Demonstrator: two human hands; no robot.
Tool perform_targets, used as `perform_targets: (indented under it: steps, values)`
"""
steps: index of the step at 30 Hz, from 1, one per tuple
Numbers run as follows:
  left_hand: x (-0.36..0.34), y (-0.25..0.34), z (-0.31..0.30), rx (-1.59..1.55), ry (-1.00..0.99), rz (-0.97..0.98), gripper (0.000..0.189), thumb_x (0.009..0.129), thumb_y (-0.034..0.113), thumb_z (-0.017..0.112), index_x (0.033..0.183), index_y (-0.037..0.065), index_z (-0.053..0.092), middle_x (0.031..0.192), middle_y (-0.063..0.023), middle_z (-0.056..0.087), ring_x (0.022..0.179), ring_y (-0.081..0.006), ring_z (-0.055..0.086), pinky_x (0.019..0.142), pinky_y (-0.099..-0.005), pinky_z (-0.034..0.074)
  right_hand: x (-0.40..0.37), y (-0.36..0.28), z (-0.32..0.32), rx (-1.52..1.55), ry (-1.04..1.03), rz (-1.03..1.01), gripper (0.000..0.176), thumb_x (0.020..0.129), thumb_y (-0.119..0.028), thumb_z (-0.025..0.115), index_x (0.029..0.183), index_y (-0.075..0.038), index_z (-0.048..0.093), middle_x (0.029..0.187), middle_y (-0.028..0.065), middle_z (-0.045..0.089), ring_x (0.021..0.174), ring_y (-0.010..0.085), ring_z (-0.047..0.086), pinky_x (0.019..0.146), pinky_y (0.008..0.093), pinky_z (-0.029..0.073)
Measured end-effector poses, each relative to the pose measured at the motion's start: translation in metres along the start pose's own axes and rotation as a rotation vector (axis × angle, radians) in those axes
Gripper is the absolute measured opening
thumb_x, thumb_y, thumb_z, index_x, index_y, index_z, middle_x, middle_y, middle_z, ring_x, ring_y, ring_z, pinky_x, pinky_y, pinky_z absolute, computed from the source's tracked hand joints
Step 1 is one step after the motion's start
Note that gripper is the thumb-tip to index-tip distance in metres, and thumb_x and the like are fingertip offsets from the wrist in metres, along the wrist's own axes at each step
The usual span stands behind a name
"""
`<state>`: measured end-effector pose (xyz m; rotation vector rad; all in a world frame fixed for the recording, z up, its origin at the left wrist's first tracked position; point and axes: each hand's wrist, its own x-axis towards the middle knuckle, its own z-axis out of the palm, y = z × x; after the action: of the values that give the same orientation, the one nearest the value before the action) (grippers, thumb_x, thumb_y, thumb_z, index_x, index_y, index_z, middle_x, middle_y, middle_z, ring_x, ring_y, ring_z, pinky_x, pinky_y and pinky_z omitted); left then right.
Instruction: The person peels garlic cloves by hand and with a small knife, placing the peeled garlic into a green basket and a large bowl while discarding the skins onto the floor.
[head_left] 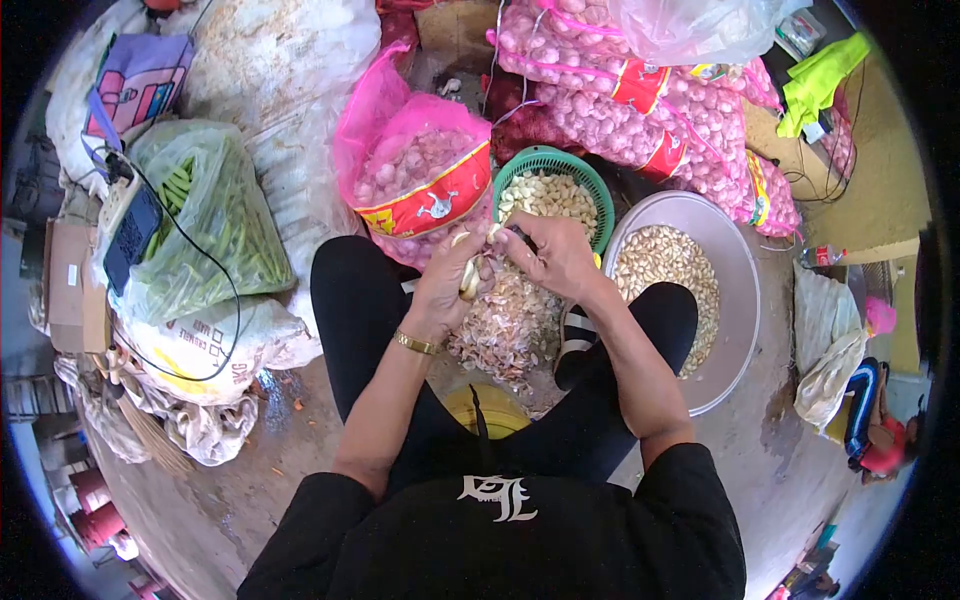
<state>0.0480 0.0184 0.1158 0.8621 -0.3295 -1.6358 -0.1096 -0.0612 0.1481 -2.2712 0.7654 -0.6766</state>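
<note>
Several pale garlic cloves (468,278) are gripped in my left hand (440,290), its fingers curled round them. At its fingertips another garlic clove (493,233) meets the fingers of my right hand (558,258). That right hand is closed in a pinch on a small dark tool (519,237), perhaps a short knife; most of it is hidden by the fingers. Below both hands a heap of papery garlic skins (505,330) lies on the floor between my legs. Just beyond them stands a green basket (603,195) of peeled cloves.
To the right, a wide pale basin (735,330) holds many cloves. An opened pink mesh sack (375,110) of garlic stands ahead, with stacked garlic sacks (690,130) behind. On the left are a plastic bag of green vegetables (230,240) and a phone (132,240) on a cable.
</note>
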Motion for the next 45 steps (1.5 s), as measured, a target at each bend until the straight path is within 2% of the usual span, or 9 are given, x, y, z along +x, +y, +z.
perform_targets:
  steps: [4, 7, 10, 15, 22, 28, 30, 36, 45]
  values:
    - [-0.007, -0.003, 0.012, -0.133, -0.024, 0.016, 0.017, 0.095, 0.024, 0.06, 0.101, 0.008, 0.056, 0.084, -0.0009, 0.06, 0.057, -0.0034, 0.055, 0.045, -0.0159, 0.043, -0.002, 0.005, -0.005, -0.02, 0.083, -0.05, 0.02, 0.091, -0.028, 0.059, 0.101, -0.012, 0.065, 0.068, 0.0178, 0.061, 0.062, 0.0357, 0.061, 0.055, 0.0413, 0.047]
    - [-0.012, 0.004, 0.027, -0.01, -0.102, 0.067, 0.035, 0.096, 0.023, 0.058, 0.126, 0.005, 0.051, 0.09, -0.0016, 0.06, 0.058, -0.0021, 0.053, 0.046, -0.0135, 0.043, -0.006, 0.004, -0.011, 0.02, 0.143, -0.029, 0.019, 0.091, -0.027, 0.059, 0.099, -0.011, 0.065, 0.066, 0.0172, 0.06, 0.059, 0.0355, 0.06, 0.053, 0.0412, 0.046]
    - [-0.008, 0.009, 0.033, 0.157, -0.179, 0.051, 0.042, 0.096, 0.023, 0.057, 0.133, 0.005, 0.047, 0.092, -0.002, 0.06, 0.059, -0.0019, 0.053, 0.046, -0.0143, 0.044, -0.008, 0.009, -0.016, 0.052, 0.207, -0.057, 0.02, 0.091, -0.027, 0.059, 0.097, -0.009, 0.064, 0.064, 0.0171, 0.059, 0.057, 0.0358, 0.059, 0.052, 0.0417, 0.045]
    - [-0.003, 0.027, 0.05, 0.308, -0.115, 0.044, 0.025, 0.093, 0.02, 0.062, 0.112, 0.004, 0.056, 0.084, -0.0008, 0.059, 0.058, -0.0025, 0.052, 0.046, -0.0154, 0.043, -0.014, 0.008, -0.028, -0.013, 0.211, -0.037, 0.02, 0.09, -0.027, 0.06, 0.093, -0.007, 0.061, 0.063, 0.0178, 0.058, 0.058, 0.0368, 0.059, 0.052, 0.0436, 0.044]
    - [0.021, 0.034, 0.036, 0.291, -0.29, -0.068, 0.022, 0.093, 0.019, 0.062, 0.111, 0.008, 0.055, 0.079, -0.0002, 0.059, 0.052, -0.0027, 0.051, 0.043, -0.0157, 0.042, -0.019, 0.004, -0.037, -0.049, 0.246, -0.029, 0.02, 0.089, -0.028, 0.061, 0.092, -0.007, 0.061, 0.064, 0.017, 0.058, 0.06, 0.0374, 0.059, 0.053, 0.0444, 0.044]
    - [0.028, 0.028, 0.028, 0.159, -0.151, 0.033, 0.021, 0.094, 0.02, 0.061, 0.108, 0.007, 0.053, 0.09, -0.0068, 0.063, 0.067, -0.0065, 0.057, 0.055, -0.0191, 0.049, -0.026, -0.006, -0.037, -0.061, 0.21, -0.084, 0.023, 0.085, -0.026, 0.068, 0.079, -0.005, 0.06, 0.063, 0.0143, 0.056, 0.058, 0.0332, 0.058, 0.052, 0.0394, 0.043]
    - [0.026, 0.042, 0.023, 0.127, -0.26, 0.025, 0.022, 0.094, 0.021, 0.061, 0.108, 0.006, 0.053, 0.097, -0.0087, 0.064, 0.075, -0.0083, 0.058, 0.061, -0.0214, 0.051, -0.028, -0.007, -0.032, -0.047, 0.154, -0.119, 0.025, 0.084, -0.028, 0.069, 0.079, -0.006, 0.059, 0.062, 0.0137, 0.056, 0.058, 0.0334, 0.058, 0.052, 0.0396, 0.043]
    - [0.029, 0.044, 0.003, 0.081, -0.172, 0.082, 0.021, 0.094, 0.022, 0.061, 0.106, 0.006, 0.054, 0.09, -0.0052, 0.061, 0.054, -0.006, 0.053, 0.041, -0.0159, 0.042, -0.039, -0.003, -0.024, -0.181, -0.123, -0.098, 0.028, 0.077, -0.032, 0.075, 0.089, -0.009, 0.063, 0.071, 0.0129, 0.062, 0.065, 0.033, 0.061, 0.057, 0.0391, 0.047]
    - [0.018, 0.04, 0.011, 0.346, -0.181, 0.096, 0.017, 0.091, 0.02, 0.065, 0.099, 0.006, 0.057, 0.078, -0.0019, 0.061, 0.055, -0.0033, 0.053, 0.045, -0.0164, 0.043, -0.018, -0.011, -0.009, 0.202, 0.363, -0.082, 0.036, 0.078, -0.022, 0.076, 0.107, -0.005, 0.063, 0.095, 0.0139, 0.067, 0.078, 0.0321, 0.067, 0.069, 0.038, 0.052]
